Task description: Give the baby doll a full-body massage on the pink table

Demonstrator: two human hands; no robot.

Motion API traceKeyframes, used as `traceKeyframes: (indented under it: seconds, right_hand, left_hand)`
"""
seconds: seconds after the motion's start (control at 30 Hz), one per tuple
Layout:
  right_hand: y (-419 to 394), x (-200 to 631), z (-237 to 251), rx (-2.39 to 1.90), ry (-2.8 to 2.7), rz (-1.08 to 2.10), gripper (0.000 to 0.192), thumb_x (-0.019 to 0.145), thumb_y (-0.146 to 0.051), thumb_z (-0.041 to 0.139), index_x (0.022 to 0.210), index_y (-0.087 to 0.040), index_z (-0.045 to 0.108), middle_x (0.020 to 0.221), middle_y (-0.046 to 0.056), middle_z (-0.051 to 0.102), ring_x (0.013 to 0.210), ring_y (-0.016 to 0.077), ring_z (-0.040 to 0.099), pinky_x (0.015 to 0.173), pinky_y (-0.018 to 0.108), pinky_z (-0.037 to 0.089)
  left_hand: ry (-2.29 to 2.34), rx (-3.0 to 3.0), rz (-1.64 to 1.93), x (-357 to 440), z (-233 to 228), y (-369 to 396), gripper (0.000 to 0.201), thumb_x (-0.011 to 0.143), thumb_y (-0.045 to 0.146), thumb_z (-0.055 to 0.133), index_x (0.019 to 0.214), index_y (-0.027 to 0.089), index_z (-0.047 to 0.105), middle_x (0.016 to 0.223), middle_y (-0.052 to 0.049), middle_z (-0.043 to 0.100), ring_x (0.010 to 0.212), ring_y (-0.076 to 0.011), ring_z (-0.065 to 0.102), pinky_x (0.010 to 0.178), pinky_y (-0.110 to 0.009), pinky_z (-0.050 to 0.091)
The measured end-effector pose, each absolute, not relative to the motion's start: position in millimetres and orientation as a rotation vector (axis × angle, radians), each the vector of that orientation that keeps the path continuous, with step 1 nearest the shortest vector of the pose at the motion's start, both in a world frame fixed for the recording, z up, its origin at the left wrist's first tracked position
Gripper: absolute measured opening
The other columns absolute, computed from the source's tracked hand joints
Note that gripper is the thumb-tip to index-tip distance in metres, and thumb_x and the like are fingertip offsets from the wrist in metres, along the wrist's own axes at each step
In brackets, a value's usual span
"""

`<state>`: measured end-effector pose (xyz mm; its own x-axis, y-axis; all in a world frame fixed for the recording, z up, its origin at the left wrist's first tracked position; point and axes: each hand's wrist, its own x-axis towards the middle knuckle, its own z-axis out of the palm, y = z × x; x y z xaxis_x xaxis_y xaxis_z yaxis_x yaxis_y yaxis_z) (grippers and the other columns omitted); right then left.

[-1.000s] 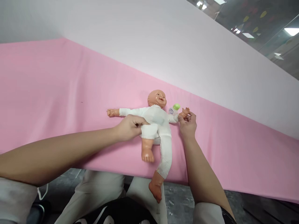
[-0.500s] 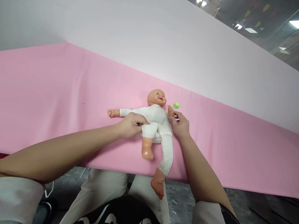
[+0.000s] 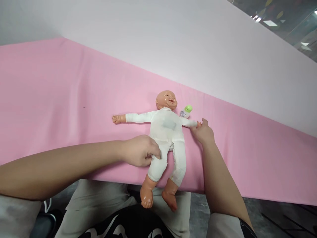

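- Nearest the camera, the person's lap in light trousers [image 3: 99, 201] shows below the table edge, with a dark item lying across it.
- The baby doll's [image 3: 167, 132] two bare feet hang over the near edge of the table, above the lap.
- The doll lies face up on the pink cloth [image 3: 61, 99] that covers the table, dressed in a white suit, both arms stretched out sideways, head pointing away from the person.
- The left hand [image 3: 140, 152] is curled, thumb and fingers pinching the white fabric at the doll's hip, on the leg at the left of the picture.
- The right hand [image 3: 204, 132] lies on the cloth at the doll's outstretched hand, fingers loosely bent and touching it; whether it actually grips the doll's hand cannot be told.
- Just beyond the doll's shoulder, near its head, lies a small bottle with a green cap [image 3: 186, 111].
- Farthest off, a white wall [image 3: 173, 39] rises behind the table.
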<state>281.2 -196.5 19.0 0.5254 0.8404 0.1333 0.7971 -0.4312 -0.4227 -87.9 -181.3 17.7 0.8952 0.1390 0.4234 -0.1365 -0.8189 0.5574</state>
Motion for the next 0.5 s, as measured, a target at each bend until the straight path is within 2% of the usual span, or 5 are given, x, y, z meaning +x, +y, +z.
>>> traceKeyframes:
  seconds: [0.1, 0.2, 0.33, 0.4, 0.5]
  right_hand:
    - [-205.9, 259.2, 28.0, -2.294, -1.515, 0.135, 0.080, 0.080, -0.047, 0.078, 0.150, -0.015, 0.055, 0.109, 0.015, 0.079, 0.103, 0.0363, 0.074, 0.091, 0.046, 0.056]
    - [-214.7, 234.7, 29.9, -1.992, -1.773, 0.370, 0.069, 0.082, -0.033, 0.074, 0.148, -0.021, 0.058, 0.083, 0.002, 0.075, 0.077, 0.0251, 0.071, 0.078, 0.039, 0.056]
    - [-220.4, 208.4, 23.4, -1.648, -1.957, 0.552, 0.056, 0.087, -0.024, 0.064, 0.143, -0.023, 0.060, 0.095, 0.002, 0.071, 0.075, 0.0176, 0.066, 0.075, 0.034, 0.057]
    - [-221.8, 199.0, 20.8, -1.583, -1.998, 0.558, 0.054, 0.087, -0.024, 0.064, 0.140, -0.021, 0.060, 0.104, 0.005, 0.071, 0.083, 0.0192, 0.068, 0.078, 0.035, 0.059]
    - [-226.0, 186.8, 19.4, -1.540, -2.169, 0.383, 0.066, 0.084, -0.028, 0.071, 0.148, -0.021, 0.056, 0.123, 0.011, 0.070, 0.107, 0.0284, 0.068, 0.095, 0.047, 0.059]
  left_hand:
    - [0.073, 2.230, 0.454, -91.9, 26.4, -175.1, 0.030, 0.079, 0.011, 0.064, 0.100, 0.024, 0.081, 0.073, 0.000, 0.070, 0.063, -0.0142, 0.062, 0.061, -0.024, 0.048]
    - [0.257, 2.047, 0.467, -90.8, 25.7, -164.3, 0.023, 0.085, 0.022, 0.066, 0.103, 0.022, 0.081, 0.069, 0.001, 0.065, 0.059, -0.0130, 0.057, 0.057, -0.024, 0.044]
    - [0.686, 2.063, 0.665, -84.9, 13.9, -140.9, 0.026, 0.094, 0.045, 0.064, 0.096, 0.021, 0.073, 0.080, -0.001, 0.071, 0.070, -0.0161, 0.062, 0.065, -0.027, 0.046]
    - [0.901, 2.184, 0.705, -84.7, 9.4, -125.5, 0.033, 0.097, 0.053, 0.060, 0.093, 0.021, 0.068, 0.078, -0.001, 0.068, 0.068, -0.0174, 0.058, 0.065, -0.029, 0.043]
    - [1.106, 2.348, 0.718, -89.3, 6.0, -101.8, 0.042, 0.098, 0.059, 0.055, 0.102, 0.019, 0.066, 0.093, -0.007, 0.072, 0.079, -0.0233, 0.063, 0.072, -0.034, 0.045]
